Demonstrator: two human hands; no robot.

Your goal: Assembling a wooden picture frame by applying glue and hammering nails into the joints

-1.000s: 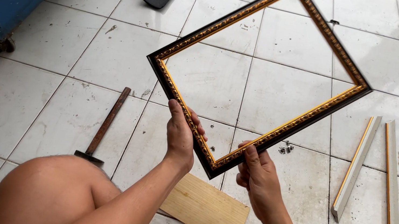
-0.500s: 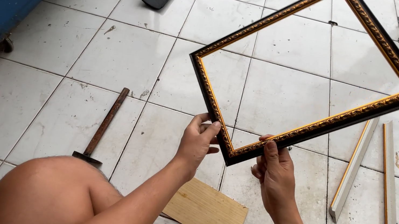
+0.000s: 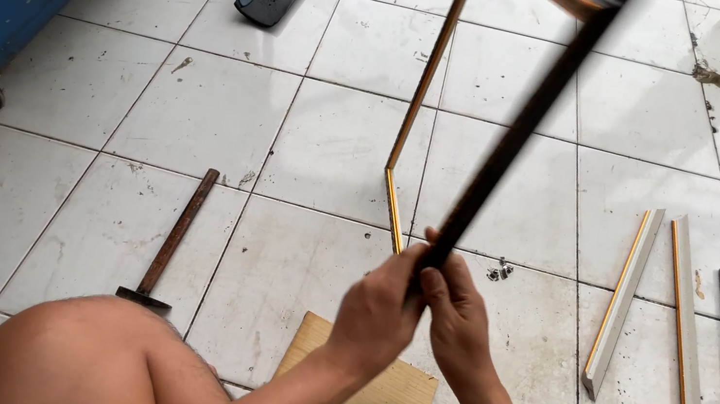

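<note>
Both hands closed around the bottom corner of a picture frame (image 3: 498, 147), left hand (image 3: 378, 314) and right hand (image 3: 457, 323) touching, frame stood edge-on, rising above them over the tiled floor (image 3: 321, 141).

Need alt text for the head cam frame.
Both hands, left and right, grip the corner of a dark, gold-edged frame held edge-on above a white tiled floor. A hammer, board and moulding strips lie around.
</note>
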